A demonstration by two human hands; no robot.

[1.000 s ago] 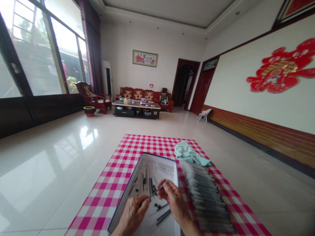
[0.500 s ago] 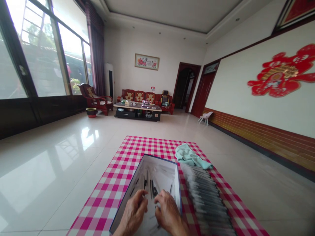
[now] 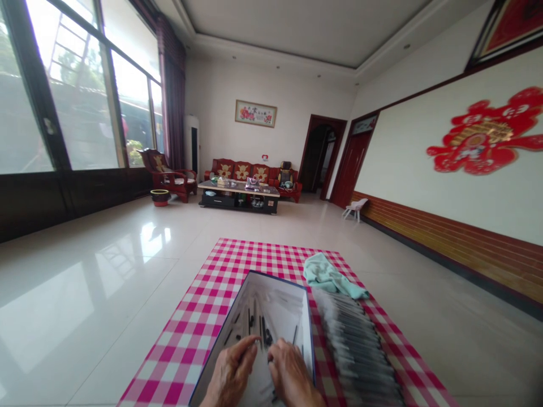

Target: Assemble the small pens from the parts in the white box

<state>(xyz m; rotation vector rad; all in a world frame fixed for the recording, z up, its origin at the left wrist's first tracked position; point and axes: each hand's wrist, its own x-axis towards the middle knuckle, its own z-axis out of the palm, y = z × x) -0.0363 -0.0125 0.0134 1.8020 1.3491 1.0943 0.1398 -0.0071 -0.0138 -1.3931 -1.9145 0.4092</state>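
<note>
Although the fingers (image 3: 245,346) of the left hand (image 3: 231,376) and the fingers (image 3: 278,351) of the right hand (image 3: 291,376) curl down close together, whether they grip anything cannot be told, since the knuckles hide their tips. Beneath and just beyond them lie thin dark rods (image 3: 265,333) inside a shallow white-lined box (image 3: 250,362) with a blue edge. Those rods look light and loose, so a careless sweep of the fingers could roll them against each other or flick one over the rim. Leaning on the box's right edge could tip it too, and a slip that way would send rods into the row of flat packets (image 3: 356,350) lying just beside it — blurred, and easily knocked out of line. Further out, a crumpled pale green towel (image 3: 328,276) sits on the far right of the pink-checked cloth (image 3: 182,339), clear of the hands, while a coffee table (image 3: 238,196) stands far off across the tiled floor (image 3: 85,294).
</note>
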